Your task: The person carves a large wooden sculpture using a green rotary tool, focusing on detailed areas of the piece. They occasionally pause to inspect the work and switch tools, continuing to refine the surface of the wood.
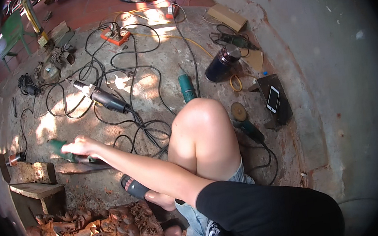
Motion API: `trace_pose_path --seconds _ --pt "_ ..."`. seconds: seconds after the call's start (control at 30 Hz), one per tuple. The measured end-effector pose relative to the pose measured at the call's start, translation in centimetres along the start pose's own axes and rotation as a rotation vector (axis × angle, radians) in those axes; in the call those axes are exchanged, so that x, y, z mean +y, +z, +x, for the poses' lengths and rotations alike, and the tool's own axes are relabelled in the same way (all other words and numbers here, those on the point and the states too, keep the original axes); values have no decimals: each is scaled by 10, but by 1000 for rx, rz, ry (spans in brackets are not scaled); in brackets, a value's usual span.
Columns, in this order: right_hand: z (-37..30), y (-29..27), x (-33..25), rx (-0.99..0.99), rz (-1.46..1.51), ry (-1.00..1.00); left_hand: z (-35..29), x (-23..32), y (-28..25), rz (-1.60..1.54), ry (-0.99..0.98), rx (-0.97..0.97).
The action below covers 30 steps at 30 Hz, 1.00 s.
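Note:
My right arm crosses over my bent knee toward the left. At its end my right hand [81, 147] is closed around a green power tool [58, 147], blurred, whose working end I cannot make out. The hand is above the floor, beside a length of wood [80, 167]. Below it, at the lower left, lies a reddish-brown wood carving [104, 233] with deep relief. My left hand is out of the picture.
A black-and-grey power tool [105, 98], tangled cords [147, 129] and an orange socket box [116, 36] lie ahead. Nearer my knee are another green tool [186, 87], an angle grinder [246, 124] and a dark flask [222, 64]. A phone [273, 99] rests on a small stool [283, 109].

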State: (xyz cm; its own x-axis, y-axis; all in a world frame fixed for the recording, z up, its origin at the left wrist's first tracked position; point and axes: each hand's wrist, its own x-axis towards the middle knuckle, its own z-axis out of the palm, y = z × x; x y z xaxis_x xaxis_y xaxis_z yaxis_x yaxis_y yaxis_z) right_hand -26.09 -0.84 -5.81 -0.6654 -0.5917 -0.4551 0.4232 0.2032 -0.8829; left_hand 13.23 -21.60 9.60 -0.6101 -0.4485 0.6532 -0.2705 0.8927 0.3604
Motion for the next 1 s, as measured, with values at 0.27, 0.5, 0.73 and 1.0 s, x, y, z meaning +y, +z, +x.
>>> trace_pose_path --seconds 0.27,0.5,0.73,1.0 --pt "-219 -1 -68 -382 -306 -443 28 140 91 -306 379 -352" --pt "-353 -38 -73 -669 -571 -384 -83 193 59 -531 317 -303" --pt "-327 -26 -30 -794 -222 -239 -127 176 77 -538 119 -75" --pt "-297 21 18 -864 -286 -390 -133 123 92 -590 131 -62"
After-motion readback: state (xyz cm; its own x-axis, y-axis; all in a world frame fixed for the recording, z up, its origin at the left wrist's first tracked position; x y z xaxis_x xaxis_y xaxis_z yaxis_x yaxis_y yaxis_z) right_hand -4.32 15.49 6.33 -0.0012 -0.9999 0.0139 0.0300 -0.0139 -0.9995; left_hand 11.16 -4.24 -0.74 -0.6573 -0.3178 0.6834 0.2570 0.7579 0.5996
